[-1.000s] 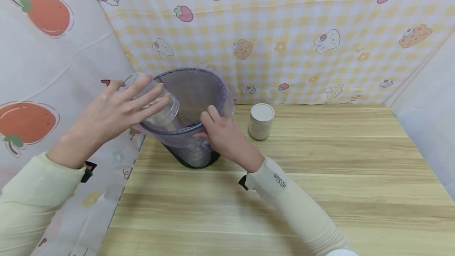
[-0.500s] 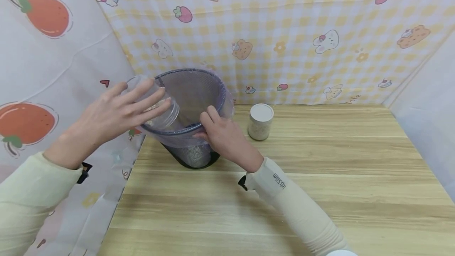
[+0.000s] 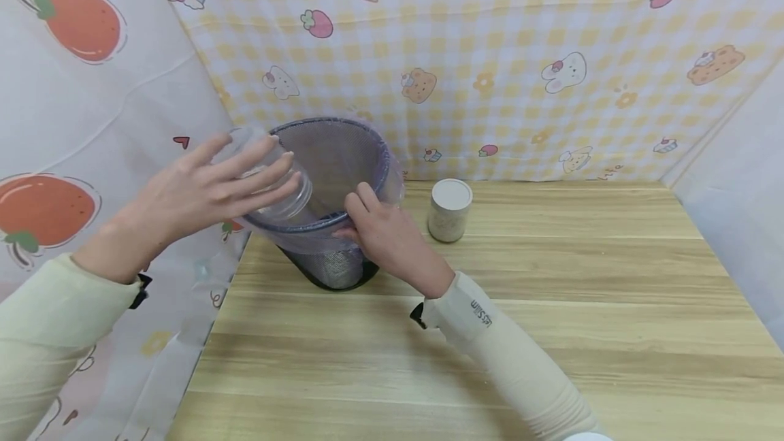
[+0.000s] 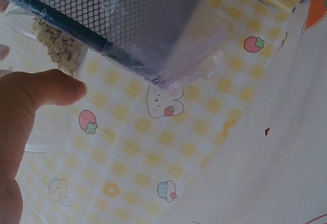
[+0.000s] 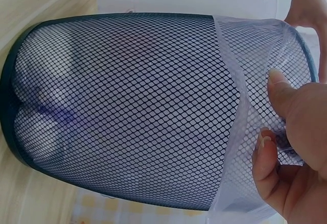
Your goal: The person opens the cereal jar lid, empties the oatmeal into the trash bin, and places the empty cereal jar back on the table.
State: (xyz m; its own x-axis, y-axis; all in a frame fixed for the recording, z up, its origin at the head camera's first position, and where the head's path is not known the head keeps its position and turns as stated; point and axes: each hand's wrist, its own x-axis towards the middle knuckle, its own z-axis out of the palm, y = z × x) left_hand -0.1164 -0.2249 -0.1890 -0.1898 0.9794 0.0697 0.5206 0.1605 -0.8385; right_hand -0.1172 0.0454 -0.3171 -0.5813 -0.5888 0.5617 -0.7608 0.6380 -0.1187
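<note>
My left hand holds a clear plastic jar tipped over the left side of a dark mesh wastebasket. Its fingers spread across the jar's near side, while the left wrist view shows the thumb on the other side. Pale beige flakes lie near the jar's mouth there. A translucent purple bin bag lines the basket and folds over its rim. My right hand grips the front right of that rim through the bag, thumb outside, as the right wrist view also shows.
To the basket's right, a second jar with a white lid and pale contents stands upright on the wooden table. Patterned cloth walls rise behind and to the left. Something white shows at the bottom edge.
My left hand and the jar have shifted slightly right over the basket. Fewer flakes show inside the jar in the head view. My right hand stays on the rim.
</note>
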